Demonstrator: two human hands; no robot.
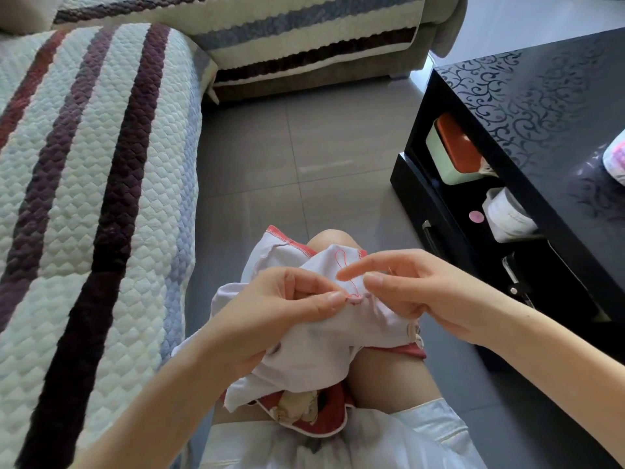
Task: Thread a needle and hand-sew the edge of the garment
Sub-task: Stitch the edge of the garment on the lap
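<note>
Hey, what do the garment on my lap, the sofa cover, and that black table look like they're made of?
Garment: thin, soft woven cloth, probably cotton, matte; it crumples into fine folds where the left hand pinches it. Sofa cover: quilted padded fabric, judging by its puffy stitched pattern and stripes. Table: hard glossy black surface, lacquered board or glass, hard to tell; it reflects light over a scroll pattern.

Daylight, bright and even, apparently from upper right. Pale glare on the grey floor (304, 157) tiles and a soft sheen on the black desk (541, 96) top. Shadows soft, gathered under the hands and in the desk's open shelf. Wide-angle bending at the edges: the sofa (84, 164) stripes bow outward. Centre reasonably sharp; corners slightly soft.
</note>
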